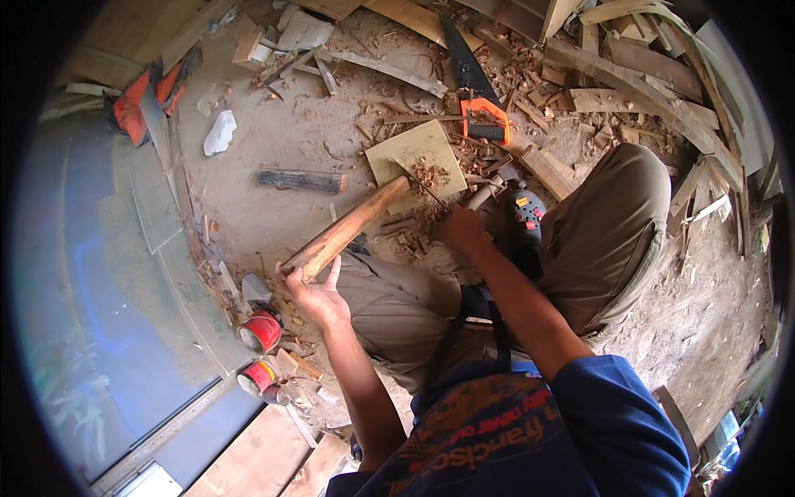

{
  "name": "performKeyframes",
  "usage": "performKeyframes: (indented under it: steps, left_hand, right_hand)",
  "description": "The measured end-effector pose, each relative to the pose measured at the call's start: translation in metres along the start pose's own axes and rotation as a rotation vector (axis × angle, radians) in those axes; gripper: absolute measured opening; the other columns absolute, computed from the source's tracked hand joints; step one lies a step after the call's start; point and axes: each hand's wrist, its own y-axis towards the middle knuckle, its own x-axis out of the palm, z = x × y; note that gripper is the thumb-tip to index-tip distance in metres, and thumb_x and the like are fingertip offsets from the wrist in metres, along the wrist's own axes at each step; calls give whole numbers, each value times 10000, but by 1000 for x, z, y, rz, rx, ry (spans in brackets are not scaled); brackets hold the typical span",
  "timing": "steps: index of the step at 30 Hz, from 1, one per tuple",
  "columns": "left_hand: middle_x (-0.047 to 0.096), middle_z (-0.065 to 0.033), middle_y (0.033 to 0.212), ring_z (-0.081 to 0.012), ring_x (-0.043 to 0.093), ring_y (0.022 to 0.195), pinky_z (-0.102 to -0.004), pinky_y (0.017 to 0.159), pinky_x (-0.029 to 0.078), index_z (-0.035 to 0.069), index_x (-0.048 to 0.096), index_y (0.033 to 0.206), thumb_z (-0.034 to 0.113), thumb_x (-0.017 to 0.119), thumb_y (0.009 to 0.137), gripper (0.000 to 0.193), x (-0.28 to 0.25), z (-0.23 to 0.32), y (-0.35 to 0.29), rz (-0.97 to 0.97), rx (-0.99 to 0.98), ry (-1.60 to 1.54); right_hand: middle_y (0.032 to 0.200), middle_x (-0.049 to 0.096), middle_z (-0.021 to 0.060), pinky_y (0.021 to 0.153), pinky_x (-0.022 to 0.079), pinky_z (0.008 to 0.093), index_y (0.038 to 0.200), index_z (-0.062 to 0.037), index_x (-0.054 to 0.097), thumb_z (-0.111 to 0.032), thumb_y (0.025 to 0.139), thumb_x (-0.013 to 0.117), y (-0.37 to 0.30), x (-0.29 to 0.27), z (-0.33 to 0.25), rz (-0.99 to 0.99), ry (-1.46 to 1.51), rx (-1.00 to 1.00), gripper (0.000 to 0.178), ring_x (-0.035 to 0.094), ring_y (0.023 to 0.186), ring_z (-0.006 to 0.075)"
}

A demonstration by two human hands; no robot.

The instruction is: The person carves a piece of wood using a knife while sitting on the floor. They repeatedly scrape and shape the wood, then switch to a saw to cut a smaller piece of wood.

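Left hand point(315, 286) grips lower end of wooden stick point(348, 228), stick slanting up over knee toward yellowish board point(414, 153). Right hand point(464, 230) closed on thin blade tool point(418, 186) near stick's upper end. Handsaw point(474, 91) beyond, on shavings.

wooden piece point(348, 230): long, pale brown, roughly rounded stick, bark-dark along one edge
pose: slanted, near end low at left, far end raised toward upper right
thin tool point(421, 186): slim dark rod, angled, tip over shavings
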Motion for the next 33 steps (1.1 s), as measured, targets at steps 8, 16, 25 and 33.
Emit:
performKeyframes:
  steps: [8, 16, 25, 33]
  left_hand:
    - [288, -233, 1533, -323, 411, 1393, -543, 874, 630, 60, 186, 1533, 379, 604, 1015, 738, -19, -4, -1, 0, 88, 260]
    - [491, -225, 1308, -271, 608, 1129, -469, 816, 637, 32, 318, 1336, 183, 780, 904, 649, -36, -12, 1, 17, 114, 355]
    - [600, -185, 1115, -193, 670, 879, -310, 678, 617, -28, 334, 1286, 104, 795, 878, 629, -34, -22, -4, -86, 235, 371]
    - [569, -213, 1196, -226, 653, 948, -375, 733, 636, -21, 348, 1298, 128, 786, 882, 622, -30, -14, 11, -52, 201, 367]
  right_hand:
    - [940, 707, 288, 813, 569, 517, 1008, 27, 683, -345, 843, 680, -1, -12, 0, -60, -36, 27, 407, 692, 927, 463]
    - [847, 696, 283, 745, 582, 493, 924, 8, 683, -364, 872, 668, -52, -14, -117, -94, 28, -379, 375, 708, 784, 415]
    - [845, 697, 276, 761, 575, 509, 932, -5, 683, -389, 872, 658, -10, -29, -44, -91, -50, -210, 389, 715, 805, 399]
    - [826, 684, 295, 811, 572, 506, 968, 7, 691, -370, 856, 679, -16, -32, -42, -99, -67, -244, 394, 711, 833, 410]
